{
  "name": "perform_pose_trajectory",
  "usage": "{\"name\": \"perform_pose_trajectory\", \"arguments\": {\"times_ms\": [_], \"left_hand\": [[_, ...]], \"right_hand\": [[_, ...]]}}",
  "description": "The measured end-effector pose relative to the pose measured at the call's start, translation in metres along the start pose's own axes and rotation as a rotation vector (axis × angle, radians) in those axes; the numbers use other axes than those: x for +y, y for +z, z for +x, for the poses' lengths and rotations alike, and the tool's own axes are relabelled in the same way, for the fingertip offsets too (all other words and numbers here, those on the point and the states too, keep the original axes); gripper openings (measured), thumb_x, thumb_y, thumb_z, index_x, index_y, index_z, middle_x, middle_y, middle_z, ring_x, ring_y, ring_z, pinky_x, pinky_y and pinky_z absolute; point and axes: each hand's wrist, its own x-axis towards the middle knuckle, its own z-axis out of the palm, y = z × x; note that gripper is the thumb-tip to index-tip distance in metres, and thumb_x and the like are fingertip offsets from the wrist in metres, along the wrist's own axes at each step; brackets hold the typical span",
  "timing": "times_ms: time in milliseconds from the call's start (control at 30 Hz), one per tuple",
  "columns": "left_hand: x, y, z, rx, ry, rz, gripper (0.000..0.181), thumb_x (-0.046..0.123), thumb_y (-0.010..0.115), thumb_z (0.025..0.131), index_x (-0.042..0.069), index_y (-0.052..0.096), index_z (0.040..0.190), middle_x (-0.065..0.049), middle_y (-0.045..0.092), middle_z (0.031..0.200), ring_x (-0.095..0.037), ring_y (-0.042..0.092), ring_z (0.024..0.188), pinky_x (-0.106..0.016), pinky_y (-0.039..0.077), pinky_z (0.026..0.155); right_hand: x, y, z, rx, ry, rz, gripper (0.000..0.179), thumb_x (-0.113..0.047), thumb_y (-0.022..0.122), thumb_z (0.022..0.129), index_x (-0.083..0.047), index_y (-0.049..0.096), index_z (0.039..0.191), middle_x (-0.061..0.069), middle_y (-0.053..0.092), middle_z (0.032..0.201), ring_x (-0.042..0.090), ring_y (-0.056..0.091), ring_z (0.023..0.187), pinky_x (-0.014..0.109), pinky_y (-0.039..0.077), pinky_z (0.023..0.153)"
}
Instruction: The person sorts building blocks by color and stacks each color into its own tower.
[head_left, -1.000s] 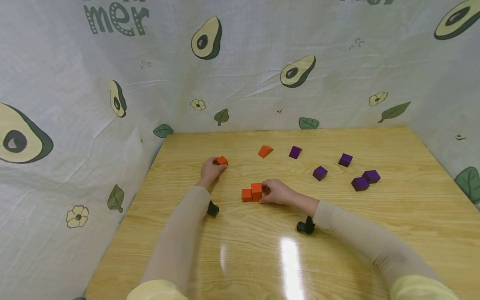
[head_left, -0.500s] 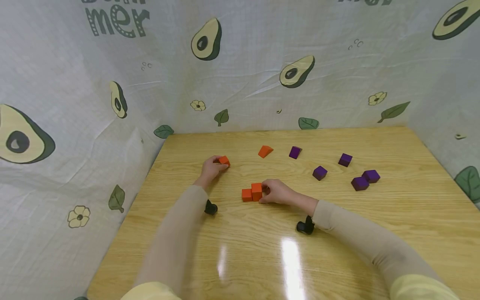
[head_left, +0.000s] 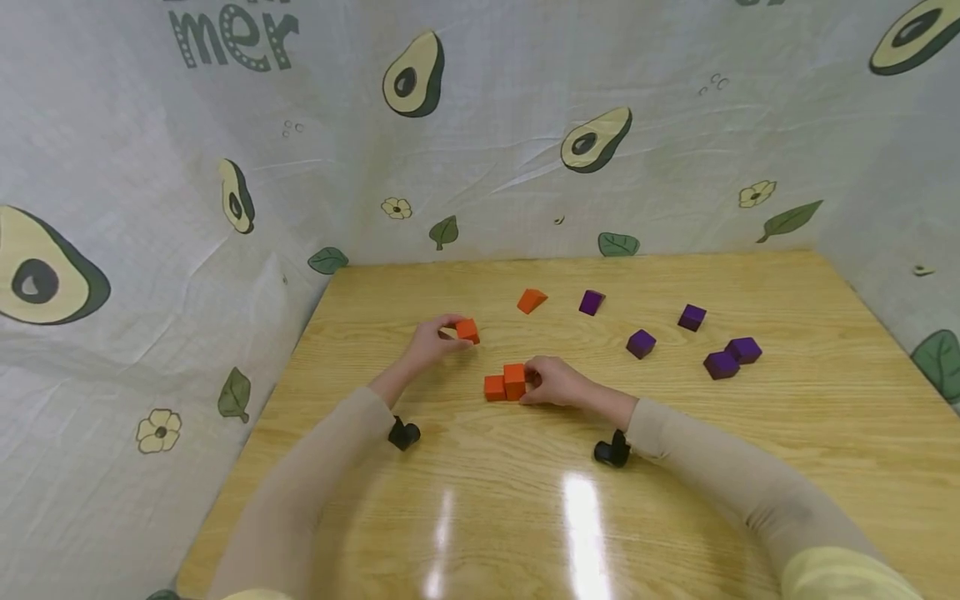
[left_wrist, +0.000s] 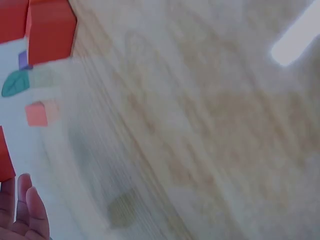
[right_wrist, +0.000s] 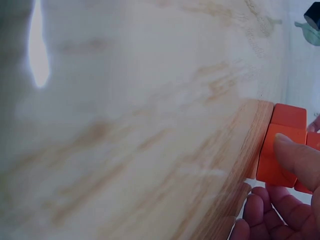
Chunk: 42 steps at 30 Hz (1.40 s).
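Note:
My left hand (head_left: 435,340) pinches an orange block (head_left: 467,331) between thumb and fingers. That block also shows at the left edge of the left wrist view as a red-looking block (left_wrist: 5,157), beside my fingers (left_wrist: 36,210). With thumb and fingers, my right hand (head_left: 557,381) grips a taller orange block (head_left: 514,381) on the table. A lower orange block (head_left: 494,388) stands against its left side. The right wrist view has my thumb (right_wrist: 295,155) lying over the face of the gripped orange block (right_wrist: 272,169). The left hand is behind and left of this pair.
Farther back on the wooden table (head_left: 510,517) lies an orange wedge-shaped block (head_left: 532,301), with a purple block (head_left: 591,302) to its right. Several more purple blocks (head_left: 641,343) are spread over the right side. A printed cloth (head_left: 495,200) hangs behind the table.
My left hand has carried its orange block to the right and a little toward me, closer to the other two orange blocks. The right hand has stayed in place on its block.

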Motion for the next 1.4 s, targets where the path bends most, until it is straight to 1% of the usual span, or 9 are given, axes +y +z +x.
{"name": "perform_pose_trajectory", "arguments": {"times_ms": [133,367,600,700,767,867,967,1033,1400], "left_hand": [[0.004,0.005,-0.011,-0.034,0.009,0.011,0.049,0.024,0.072,0.079,0.015,0.056,0.124,-0.009,0.059,0.115,-0.020,0.058,0.086,-0.035,0.048,0.068],[0.006,0.014,-0.021,-0.067,0.043,0.008,0.046,0.020,0.072,0.079,0.013,0.058,0.122,-0.009,0.060,0.112,-0.016,0.058,0.079,-0.028,0.046,0.061],[0.005,0.019,-0.027,-0.079,0.053,0.018,0.043,0.019,0.073,0.078,0.013,0.060,0.119,-0.008,0.062,0.107,-0.015,0.057,0.076,-0.025,0.043,0.060],[0.004,0.023,-0.030,-0.093,0.066,0.019,0.044,0.018,0.073,0.078,0.012,0.061,0.119,-0.008,0.063,0.107,-0.014,0.057,0.076,-0.026,0.044,0.061],[0.004,0.025,-0.033,-0.099,0.063,0.028,0.044,0.019,0.074,0.078,0.013,0.061,0.119,-0.008,0.063,0.105,-0.014,0.057,0.075,-0.025,0.045,0.061],[0.003,0.030,-0.035,-0.105,0.062,0.039,0.044,0.020,0.074,0.077,0.013,0.061,0.119,-0.006,0.063,0.106,-0.012,0.057,0.075,-0.023,0.045,0.062],[0.003,0.034,-0.037,-0.110,0.066,0.046,0.043,0.020,0.074,0.077,0.013,0.061,0.118,-0.006,0.063,0.108,-0.012,0.057,0.076,-0.023,0.046,0.064],[0.004,0.036,-0.038,-0.118,0.089,0.052,0.043,0.019,0.074,0.077,0.011,0.061,0.117,-0.007,0.062,0.109,-0.013,0.058,0.076,-0.023,0.047,0.064],[0.004,0.043,-0.039,-0.135,0.099,0.066,0.042,0.019,0.074,0.078,0.010,0.061,0.116,-0.008,0.063,0.107,-0.013,0.058,0.077,-0.025,0.047,0.067]], "right_hand": [[0.002,0.000,0.000,0.002,-0.007,-0.006,0.030,-0.017,0.075,0.075,-0.001,0.063,0.097,0.004,0.059,0.082,0.012,0.047,0.071,0.025,0.041,0.066],[0.007,0.001,0.002,0.001,-0.020,0.009,0.027,-0.019,0.075,0.075,-0.002,0.063,0.093,0.004,0.057,0.078,0.014,0.046,0.069,0.026,0.040,0.064],[0.015,0.001,0.003,0.006,-0.111,0.048,0.029,-0.031,0.074,0.077,-0.006,0.060,0.085,0.002,0.052,0.074,0.014,0.044,0.066,0.026,0.038,0.060],[0.015,0.002,0.003,0.008,-0.091,0.039,0.027,-0.029,0.074,0.076,-0.006,0.059,0.083,0.002,0.052,0.073,0.014,0.043,0.066,0.027,0.037,0.060],[0.011,0.002,0.003,0.002,-0.036,0.019,0.024,-0.023,0.075,0.076,-0.005,0.060,0.083,0.003,0.053,0.074,0.015,0.044,0.067,0.027,0.038,0.062],[0.009,0.003,0.004,0.003,-0.003,-0.015,0.023,-0.020,0.075,0.075,-0.005,0.060,0.083,0.003,0.052,0.074,0.013,0.043,0.067,0.025,0.037,0.062],[0.008,0.003,0.004,0.000,0.005,-0.029,0.023,-0.020,0.075,0.075,-0.005,0.060,0.084,0.002,0.052,0.075,0.012,0.043,0.068,0.025,0.036,0.062],[0.008,0.003,0.004,-0.001,0.006,-0.022,0.023,-0.020,0.075,0.075,-0.005,0.061,0.086,0.002,0.052,0.075,0.013,0.043,0.068,0.025,0.037,0.063],[0.006,0.000,0.002,-0.001,0.008,0.020,0.023,-0.017,0.075,0.075,-0.003,0.063,0.089,0.002,0.055,0.076,0.013,0.044,0.068,0.026,0.038,0.063]]}}
